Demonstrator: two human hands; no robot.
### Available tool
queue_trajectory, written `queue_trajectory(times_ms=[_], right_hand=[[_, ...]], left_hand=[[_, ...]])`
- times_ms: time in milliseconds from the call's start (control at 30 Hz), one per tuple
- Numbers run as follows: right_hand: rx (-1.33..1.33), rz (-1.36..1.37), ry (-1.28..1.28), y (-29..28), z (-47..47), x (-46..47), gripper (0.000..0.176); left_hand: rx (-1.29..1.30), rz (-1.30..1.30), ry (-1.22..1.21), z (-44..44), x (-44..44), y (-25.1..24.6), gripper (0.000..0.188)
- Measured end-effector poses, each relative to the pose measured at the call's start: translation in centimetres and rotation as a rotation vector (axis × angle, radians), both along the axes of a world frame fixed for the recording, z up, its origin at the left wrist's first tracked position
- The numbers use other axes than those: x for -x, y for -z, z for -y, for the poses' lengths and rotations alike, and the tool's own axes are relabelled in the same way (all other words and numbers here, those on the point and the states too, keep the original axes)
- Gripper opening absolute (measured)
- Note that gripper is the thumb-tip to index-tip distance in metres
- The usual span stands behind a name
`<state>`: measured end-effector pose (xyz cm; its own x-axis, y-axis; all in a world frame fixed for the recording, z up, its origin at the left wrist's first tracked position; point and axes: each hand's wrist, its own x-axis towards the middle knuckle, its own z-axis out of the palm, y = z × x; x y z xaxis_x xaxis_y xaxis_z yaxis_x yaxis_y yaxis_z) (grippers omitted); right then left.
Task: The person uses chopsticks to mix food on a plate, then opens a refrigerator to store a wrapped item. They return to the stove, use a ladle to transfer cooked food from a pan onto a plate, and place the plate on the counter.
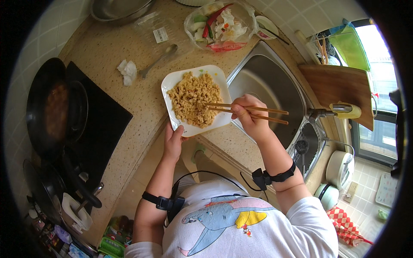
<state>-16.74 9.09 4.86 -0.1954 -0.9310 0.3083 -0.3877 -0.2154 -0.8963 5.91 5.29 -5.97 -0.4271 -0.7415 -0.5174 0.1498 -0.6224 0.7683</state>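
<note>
My left hand [174,140] grips the near left corner of a square white plate [222,79], thumb on the rim. A heap of crumbly yellow-brown food, perhaps scrambled egg or minced meat [195,100], covers the plate's middle. In my right hand [250,116] is a pair of wooden chopsticks [271,114], their tips in the right side of the food. The plate is over the counter's front edge, left of the sink. Beyond it on the counter lie a metal spoon [158,61] and a crumpled white tissue [128,71].
At left, a black wok [40,113] with brown food stands by the black cooktop [100,113]. A bag of food scraps [222,25] is at the back, near a metal bowl [119,9]. The steel sink [271,77] and a wooden cutting board [338,87] are at right.
</note>
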Motion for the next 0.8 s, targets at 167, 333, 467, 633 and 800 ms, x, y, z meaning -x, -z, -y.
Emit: queue_trajectory(times_ms=[167,333,467,633,800], right_hand=[[-0.039,-0.235,-0.055,0.1,0.0,-0.2,0.007],[-0.061,-0.148,0.029,-0.3,0.2,-0.2,0.008],[-0.048,-0.230,-0.016,-1.5,-1.1,0.4,0.007],[-0.172,0.030,-0.084,-1.3,-1.5,-0.6,0.008],[-0.118,-0.220,-0.061,-1.2,-1.6,0.2,0.009]], left_hand=[[0.001,0.020,-0.023,-0.1,0.2,0.1,0.038],[0.001,0.035,-0.011,-0.1,0.1,0.4,0.040],[-0.013,0.040,-0.009,-0.2,0.0,0.7,0.041],[-0.004,0.000,-0.038,-0.2,0.2,0.7,0.041],[0.002,0.015,0.009,-0.2,0.2,0.4,0.041]])
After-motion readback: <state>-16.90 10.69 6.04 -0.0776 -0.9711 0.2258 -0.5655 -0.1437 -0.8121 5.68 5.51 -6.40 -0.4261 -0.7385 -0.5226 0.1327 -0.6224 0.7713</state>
